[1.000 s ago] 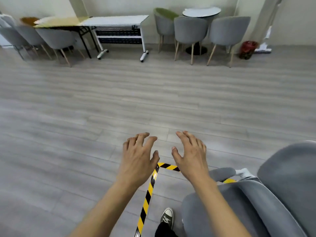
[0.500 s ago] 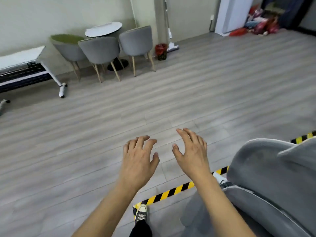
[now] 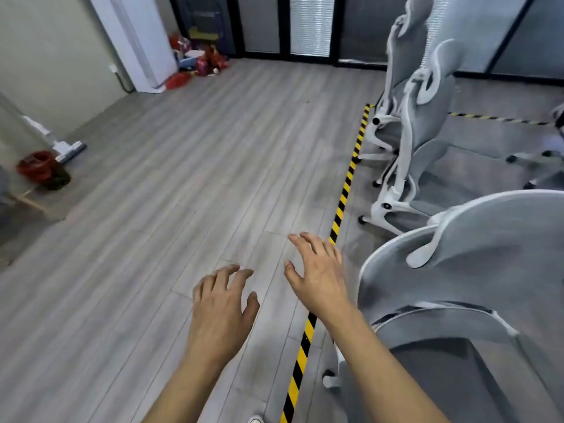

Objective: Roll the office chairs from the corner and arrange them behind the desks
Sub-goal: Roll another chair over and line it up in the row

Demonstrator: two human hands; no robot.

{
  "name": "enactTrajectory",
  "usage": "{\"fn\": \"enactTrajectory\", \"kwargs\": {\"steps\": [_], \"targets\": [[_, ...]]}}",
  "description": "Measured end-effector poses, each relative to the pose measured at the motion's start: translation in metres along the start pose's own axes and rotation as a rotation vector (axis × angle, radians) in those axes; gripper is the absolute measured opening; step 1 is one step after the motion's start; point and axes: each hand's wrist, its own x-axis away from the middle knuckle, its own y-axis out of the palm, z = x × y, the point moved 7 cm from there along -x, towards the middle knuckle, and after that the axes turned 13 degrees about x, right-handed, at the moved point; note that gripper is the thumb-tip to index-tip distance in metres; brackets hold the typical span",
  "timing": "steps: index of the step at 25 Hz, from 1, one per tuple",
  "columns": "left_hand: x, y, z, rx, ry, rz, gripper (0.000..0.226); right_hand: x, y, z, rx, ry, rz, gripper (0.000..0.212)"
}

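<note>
Several grey mesh office chairs with white frames stand in a row at the right. The nearest chair (image 3: 476, 270) shows its curved back beside my right forearm. A second chair (image 3: 424, 154) and a third chair (image 3: 403, 56) stand farther back. My left hand (image 3: 222, 306) hovers over the floor, palm down, fingers apart, holding nothing. My right hand (image 3: 317, 273) is also spread and empty, just left of the nearest chair's back, not touching it. No desk is in view.
A yellow-and-black tape line (image 3: 345, 190) runs along the floor left of the chairs. A red bin (image 3: 39, 169) and a vacuum head (image 3: 68, 149) sit at the left wall. Red clutter (image 3: 198, 67) lies by the white pillar (image 3: 137, 41). Dark glass partitions close the back.
My view has swung right: the round table and small armchairs have left the frame, and the row of office chairs has come in. Both hands stay spread and empty.
</note>
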Motion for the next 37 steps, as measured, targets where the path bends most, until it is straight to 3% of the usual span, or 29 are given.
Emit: {"fn": "enactTrajectory", "kwargs": {"steps": [7, 12, 17, 24, 26, 31, 34, 36, 37], "targets": [[-0.114, 0.046, 0.079, 0.089, 0.374, -0.172, 0.036, -0.011, -0.029, 0.109, 0.172, 0.421, 0.084, 0.048], [-0.173, 0.084, 0.127, 0.098, 0.521, -0.261, 0.034, -0.035, -0.010, 0.157, 0.297, 0.634, 0.011, 0.046], [-0.221, 0.112, 0.154, 0.135, 0.675, -0.345, 0.033, -0.044, 0.010, 0.160, 0.375, 0.858, 0.031, 0.085], [-0.251, 0.158, 0.195, 0.169, 1.027, -0.572, 0.030, -0.037, 0.030, 0.143, 0.417, 1.000, 0.045, 0.124], [-0.246, 0.161, 0.202, 0.180, 1.134, -0.644, 0.029, -0.021, 0.032, 0.124, 0.430, 1.018, 0.069, 0.125], [-0.222, 0.161, 0.225, 0.252, 1.351, -0.750, 0.039, 0.048, 0.030, 0.057, 0.484, 1.161, 0.292, 0.105], [-0.198, 0.162, 0.241, 0.279, 1.432, -0.798, 0.052, 0.107, 0.026, 0.018, 0.566, 1.452, 0.403, 0.063], [-0.180, 0.169, 0.245, 0.230, 1.484, -0.838, 0.062, 0.134, 0.020, 0.000, 0.696, 1.616, 0.380, 0.029], [-0.172, 0.174, 0.245, 0.197, 1.514, -0.861, 0.064, 0.145, 0.019, -0.007, 0.728, 1.698, 0.365, 0.028]]}}
